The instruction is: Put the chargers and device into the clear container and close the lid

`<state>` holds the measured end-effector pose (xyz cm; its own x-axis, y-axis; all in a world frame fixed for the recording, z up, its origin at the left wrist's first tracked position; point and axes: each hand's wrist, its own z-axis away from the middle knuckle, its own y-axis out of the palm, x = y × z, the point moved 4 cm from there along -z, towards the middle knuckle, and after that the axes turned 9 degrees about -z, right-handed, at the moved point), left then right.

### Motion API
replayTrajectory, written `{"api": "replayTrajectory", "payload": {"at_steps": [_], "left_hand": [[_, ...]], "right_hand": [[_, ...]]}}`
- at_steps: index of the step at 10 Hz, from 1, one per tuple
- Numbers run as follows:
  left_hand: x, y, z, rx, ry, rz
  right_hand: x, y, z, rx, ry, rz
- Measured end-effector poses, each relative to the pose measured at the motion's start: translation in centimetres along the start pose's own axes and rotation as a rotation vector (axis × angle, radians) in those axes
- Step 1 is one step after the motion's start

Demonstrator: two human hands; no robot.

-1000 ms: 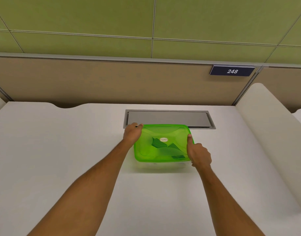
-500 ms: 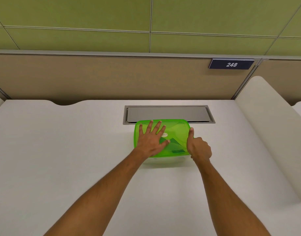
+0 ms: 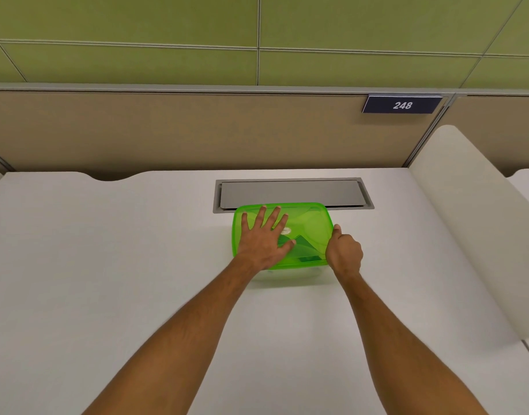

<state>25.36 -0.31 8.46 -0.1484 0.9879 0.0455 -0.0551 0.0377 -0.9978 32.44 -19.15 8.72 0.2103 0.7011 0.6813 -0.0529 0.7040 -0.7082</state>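
Note:
A clear container with a translucent green lid (image 3: 309, 223) sits on the white desk (image 3: 107, 265), just in front of a grey cable hatch. Dark shapes show through the lid; I cannot tell what they are. My left hand (image 3: 264, 239) lies flat on the lid's left half, fingers spread. My right hand (image 3: 344, 253) is curled against the container's right edge, thumb up along the lid's rim. The clear base (image 3: 290, 272) peeks out below the lid at the front.
The grey metal cable hatch (image 3: 290, 193) is set into the desk behind the container. A tan partition with a "248" plate (image 3: 402, 104) stands at the back. A white curved divider (image 3: 472, 223) borders the desk on the right.
My left hand moved from the lid's far left corner to lie flat with spread fingers on top of the lid. The right hand stayed at the right edge.

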Motion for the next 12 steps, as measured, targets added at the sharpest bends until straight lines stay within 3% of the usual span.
{"api": "replayTrajectory", "payload": {"at_steps": [6, 10, 12], "left_hand": [[0.0, 0.4, 0.0, -0.015, 0.009, -0.018], [0.0, 0.2, 0.3, 0.043, 0.026, -0.014], [0.9, -1.2, 0.5, 0.007, 0.013, 0.057]], "right_hand": [[-0.2, 0.0, 0.4, -0.058, -0.020, -0.012], [-0.5, -1.1, -0.6, 0.106, 0.068, 0.145], [0.7, -4.1, -1.6, 0.070, -0.046, 0.306]]}}
